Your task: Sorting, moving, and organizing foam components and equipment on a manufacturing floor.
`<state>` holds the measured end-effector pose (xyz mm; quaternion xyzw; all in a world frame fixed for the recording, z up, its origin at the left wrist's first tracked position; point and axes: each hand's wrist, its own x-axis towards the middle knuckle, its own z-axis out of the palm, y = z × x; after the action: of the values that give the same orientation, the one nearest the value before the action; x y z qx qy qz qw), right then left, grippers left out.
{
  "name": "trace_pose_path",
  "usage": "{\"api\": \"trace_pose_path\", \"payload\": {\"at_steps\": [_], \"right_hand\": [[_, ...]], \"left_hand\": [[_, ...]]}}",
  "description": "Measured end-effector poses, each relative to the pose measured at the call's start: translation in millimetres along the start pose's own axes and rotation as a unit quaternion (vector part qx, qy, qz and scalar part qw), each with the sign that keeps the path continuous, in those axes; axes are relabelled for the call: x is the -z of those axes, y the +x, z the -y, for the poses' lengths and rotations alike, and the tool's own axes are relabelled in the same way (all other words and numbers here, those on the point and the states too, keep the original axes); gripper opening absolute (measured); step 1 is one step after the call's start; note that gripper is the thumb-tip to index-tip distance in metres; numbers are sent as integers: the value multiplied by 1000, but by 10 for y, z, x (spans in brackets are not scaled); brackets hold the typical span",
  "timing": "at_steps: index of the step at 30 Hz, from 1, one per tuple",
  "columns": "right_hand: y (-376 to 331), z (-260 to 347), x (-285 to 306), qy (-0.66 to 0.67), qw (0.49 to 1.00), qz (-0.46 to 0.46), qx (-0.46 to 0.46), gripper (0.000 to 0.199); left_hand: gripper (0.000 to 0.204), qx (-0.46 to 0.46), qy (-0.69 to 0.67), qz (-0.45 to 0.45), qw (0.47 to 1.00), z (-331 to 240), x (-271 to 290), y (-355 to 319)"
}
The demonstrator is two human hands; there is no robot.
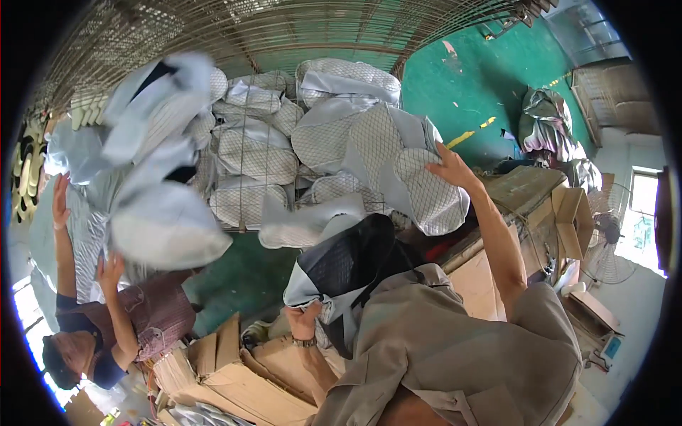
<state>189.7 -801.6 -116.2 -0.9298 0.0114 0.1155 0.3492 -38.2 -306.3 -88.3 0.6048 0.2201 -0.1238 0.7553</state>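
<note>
My left hand (304,321), with a watch strap at its wrist, is closed on the edge of a black and silver padded mitt (344,257) in front of my body. My right hand (452,169) reaches out to the right and grips the edge of a quilted silver mitt (430,190), its fingertips on the stitched face. This mitt lies at the right end of a pile of quilted silver mitts (257,153). Its neighbour, another quilted mitt (375,142), touches it on the left.
At the left a person (85,334) raises both hands beside blurred silver pieces (167,220). A wire rack (234,32) stands behind the pile. Cardboard boxes (234,387) lie below; an open carton (572,220), a fan (607,227) and a bundle (547,124) are right.
</note>
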Motion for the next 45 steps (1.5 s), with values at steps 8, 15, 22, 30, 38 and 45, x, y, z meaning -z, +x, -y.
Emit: {"api": "trace_pose_path", "payload": {"at_steps": [8, 15, 22, 30, 38, 45], "right_hand": [[449, 297, 11, -113, 991, -18, 75, 52], [1156, 136, 153, 2, 995, -19, 97, 38], [2058, 635, 505, 45, 991, 114, 49, 49], [2960, 1374, 1071, 124, 984, 58, 114, 56], [1652, 1759, 946, 131, 924, 281, 222, 40], [1428, 403, -1041, -99, 948, 21, 302, 31]], "left_hand": [[20, -32, 34, -52, 998, 19, -286, 222], [22, -37, 12, -59, 997, 135, -745, 128], [16, -3, 19, -114, 993, 338, -1369, 42], [20, 3, 3, -135, 991, 425, -1742, 40], [32, 69, 90, -118, 987, 4, -1509, -380], [33, 57, 81, -128, 987, -474, -1321, -978]]}}
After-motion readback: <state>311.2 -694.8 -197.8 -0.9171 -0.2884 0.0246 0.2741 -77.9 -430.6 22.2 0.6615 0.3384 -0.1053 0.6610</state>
